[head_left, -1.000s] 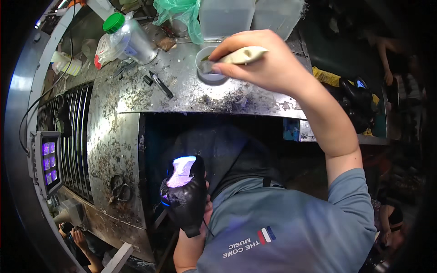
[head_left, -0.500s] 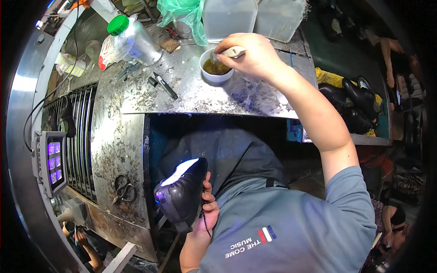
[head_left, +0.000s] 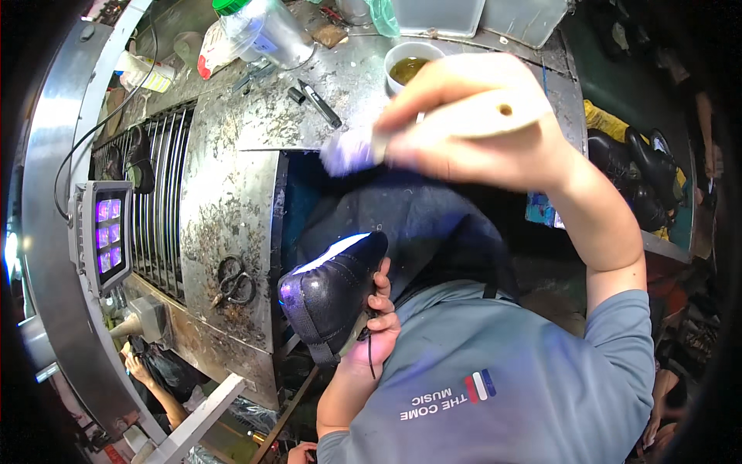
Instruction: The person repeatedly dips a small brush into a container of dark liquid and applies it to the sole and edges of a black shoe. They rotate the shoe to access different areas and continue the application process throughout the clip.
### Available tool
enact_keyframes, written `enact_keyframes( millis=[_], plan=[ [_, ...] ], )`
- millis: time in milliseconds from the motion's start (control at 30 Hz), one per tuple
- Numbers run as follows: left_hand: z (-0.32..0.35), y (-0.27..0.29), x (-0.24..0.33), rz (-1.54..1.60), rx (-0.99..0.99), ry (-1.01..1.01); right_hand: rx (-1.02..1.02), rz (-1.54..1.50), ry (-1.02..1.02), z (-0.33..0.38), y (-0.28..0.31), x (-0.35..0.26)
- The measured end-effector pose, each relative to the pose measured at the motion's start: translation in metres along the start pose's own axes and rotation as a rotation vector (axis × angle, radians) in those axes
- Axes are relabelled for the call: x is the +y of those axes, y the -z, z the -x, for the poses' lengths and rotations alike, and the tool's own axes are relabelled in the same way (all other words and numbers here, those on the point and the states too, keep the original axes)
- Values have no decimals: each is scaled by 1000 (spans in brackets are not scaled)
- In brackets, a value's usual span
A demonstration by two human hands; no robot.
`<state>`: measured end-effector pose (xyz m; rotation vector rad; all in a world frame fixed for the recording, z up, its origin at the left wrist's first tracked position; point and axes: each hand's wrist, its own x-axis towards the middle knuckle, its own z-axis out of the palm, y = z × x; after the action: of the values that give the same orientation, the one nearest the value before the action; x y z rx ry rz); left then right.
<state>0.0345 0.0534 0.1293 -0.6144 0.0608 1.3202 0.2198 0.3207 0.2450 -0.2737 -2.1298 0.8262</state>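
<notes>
1. The right hand (head_left: 487, 131) is closed around a pale wooden brush (head_left: 456, 124), fingers wrapped over the handle; the handle end with a small hole points to the right, and the blurred bristle tip (it looks purplish in the lamp light) points left.
2. The brush hangs in the air above the dark opening in the worktop, just below and in front of a white cup (head_left: 410, 66) of brownish liquid; it does not touch the cup.
3. The left hand (head_left: 375, 325) grips a black shoe (head_left: 332, 290) from behind, fingers curled at its opening, a thin black lace trailing down over the palm. The shoe is tilted, its toe pointing down and left and its pale sole edge turned up toward the brush.
4. Shoe and brush are well apart, with the dark gap between them.
5. The worktop (head_left: 232, 201) is stained metal. On it lie a black pen (head_left: 321, 104) near the cup and a pair of scissors (head_left: 236, 280) left of the shoe.
6. Further back stand a clear bottle (head_left: 267, 31) with a green cap and two pale tubs (head_left: 440, 15).
7. At far left a metal grille (head_left: 154, 201) runs along the bench, with a purple-lit lamp (head_left: 104, 240) beside it.
8. Black shoes (head_left: 630, 166) are piled at far right.
</notes>
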Motion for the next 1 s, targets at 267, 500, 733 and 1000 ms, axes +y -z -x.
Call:
enact_keyframes(
  millis=[267, 500, 733, 1000],
  plan=[
    [-1, 2, -14, 20, 57, -85, -6, -280, 192, -12, -44, -41],
    [-8, 10, -20, 112, -72, 63, -132, -278, 130, -22, -46, -46],
    [-13, 11, -26, 193, -182, 181, -274, -359, 97, -23, -38, -46],
    [-19, 14, -30, 270, -308, 311, -256, -508, 87, -18, -52, -45]
  ],
)
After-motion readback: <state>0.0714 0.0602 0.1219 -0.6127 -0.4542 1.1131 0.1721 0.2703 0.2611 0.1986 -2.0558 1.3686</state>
